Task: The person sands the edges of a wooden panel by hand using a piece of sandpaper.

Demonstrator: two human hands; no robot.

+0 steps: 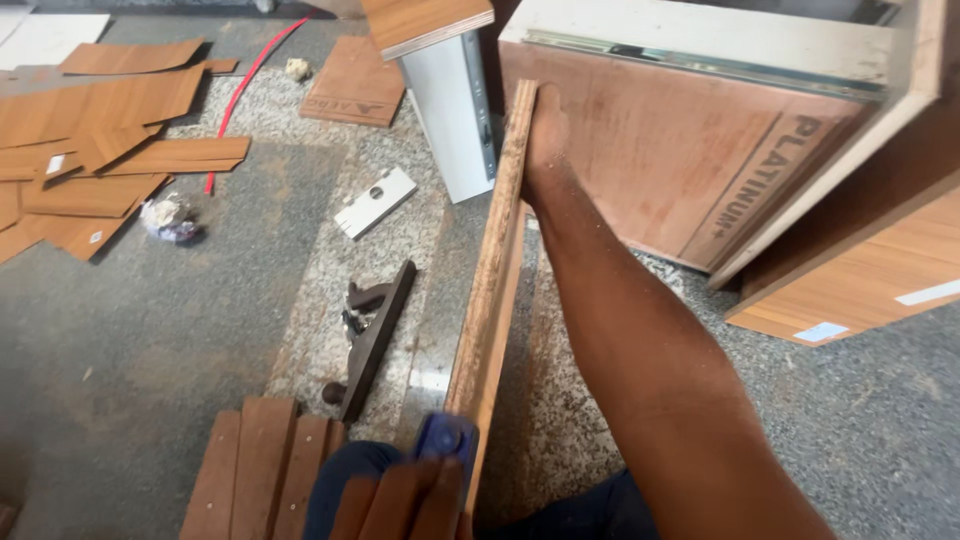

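Wood-grain laminate covers the long narrow board point(495, 270) that both hands hold on edge over the floor point(150, 340). The right hand point(545, 140) grips the board's far end, its fingers wrapped round the top edge and closed on it, the forearm stretching back toward the camera. The left hand point(415, 500) sits at the near end, its fingers point(395, 505) curled shut around a small blue tool point(447, 437) pressed against the board's near edge.

Just left of the left fingers lies a slatted wooden stool point(255, 470), and beyond it a dark hand plane point(370, 340) rests on the granite strip. Farther out sits a small white plate point(375, 202) with a round hole. Beyond the right fingers stands a big plywood cabinet point(690, 150) with a white rim. Well to the left, brown laminate offcuts point(100, 150) are scattered, with a red cord point(245, 85) running past them.
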